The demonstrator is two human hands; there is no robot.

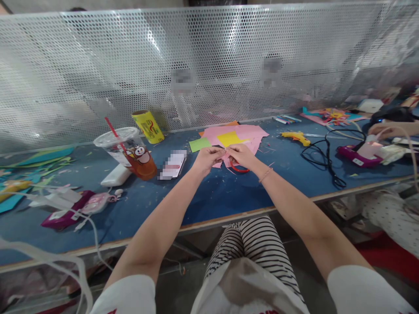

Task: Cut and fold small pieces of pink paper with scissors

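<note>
My left hand [208,158] and my right hand [240,155] meet at their fingertips above the table, both pinched closed. Whatever lies between the fingers is too small to make out. Just beyond them a large pink paper [252,132] lies flat, with a yellow paper piece [228,138] on it and a green paper piece [200,144] at its left edge. Under my right hand shows the red handle of scissors [240,169], the rest mostly hidden. A phone [173,164] with a lit screen lies left of my left hand.
At left stand a lidded drink cup [144,161] with a straw and a yellow roll [149,127]. Purple power strips [360,157] with cables lie at both sides. A yellow glue gun [296,138] is at right. A perforated metal screen [209,65] borders the back; a co-worker's hand [381,129] shows far right.
</note>
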